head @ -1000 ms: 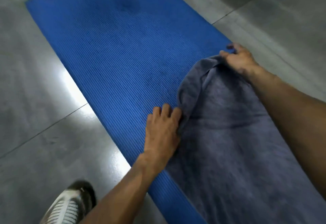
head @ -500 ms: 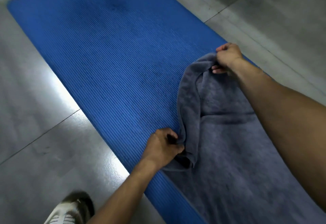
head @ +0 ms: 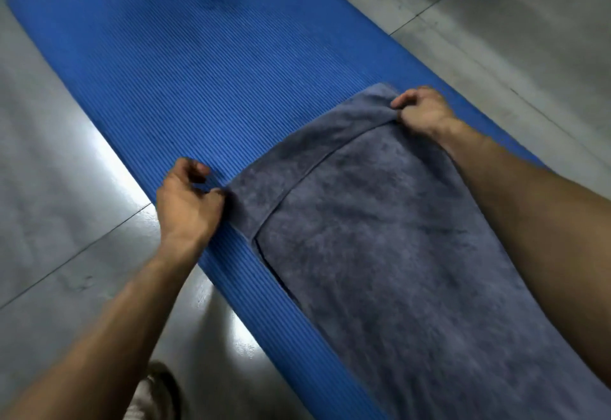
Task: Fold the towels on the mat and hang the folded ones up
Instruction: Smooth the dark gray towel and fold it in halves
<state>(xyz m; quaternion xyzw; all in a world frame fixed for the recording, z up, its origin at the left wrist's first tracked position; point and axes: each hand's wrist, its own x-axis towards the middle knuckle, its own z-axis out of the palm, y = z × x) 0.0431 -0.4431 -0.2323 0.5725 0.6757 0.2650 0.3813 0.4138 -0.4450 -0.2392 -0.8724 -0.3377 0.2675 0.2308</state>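
Note:
A grey-blue towel (head: 390, 241) lies flat on the ribbed blue mat (head: 198, 82), reaching from the middle to the lower right. A lower layer of it shows as a strip along its far and left edges. My left hand (head: 186, 201) pinches the towel's near-left corner at the mat's left side. My right hand (head: 421, 110) grips the far-right corner with curled fingers. Both forearms stretch in from the bottom, and the right one covers part of the towel's right edge.
Glossy grey floor tiles (head: 59, 161) surround the mat on both sides. My shoe (head: 155, 393) stands on the floor at the bottom left, beside the mat's edge. The far half of the mat is bare.
The towel's bunched, lifted far edge has been pulled out and laid flat. My left hand moved from the crumpled fold to the stretched left corner. My right hand still holds its corner.

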